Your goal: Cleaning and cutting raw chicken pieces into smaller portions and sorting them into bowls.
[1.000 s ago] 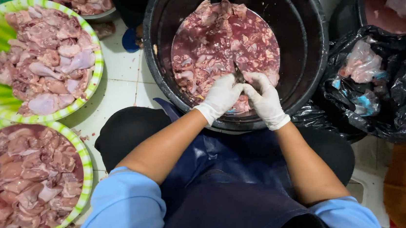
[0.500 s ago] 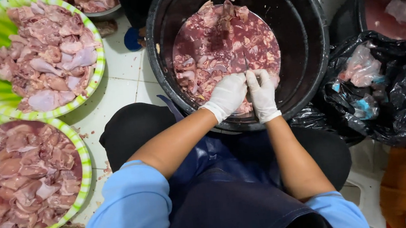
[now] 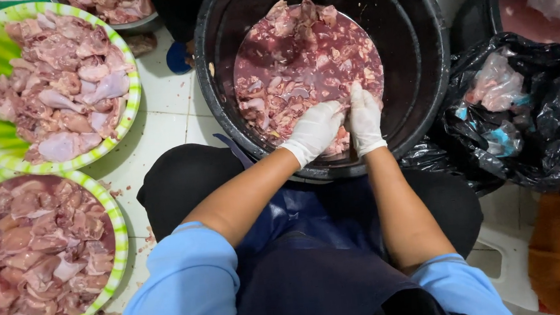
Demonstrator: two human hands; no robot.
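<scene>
Both gloved hands, left hand (image 3: 315, 131) and right hand (image 3: 363, 118), grip raw meat (image 3: 299, 68) inside black tub (image 3: 420, 64).

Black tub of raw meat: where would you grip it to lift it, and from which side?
Probably the black tub is best gripped by its rolled rim, two-handed, from its left and right sides. The rim is thick and exposed there; the near edge sits against the person's lap, where the left hand and right hand work the meat.

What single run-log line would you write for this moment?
left hand: gloved, on meat | right hand: gloved, on meat | tub: black, holds meat in reddish liquid | two green bowls: heaped with meat
</scene>
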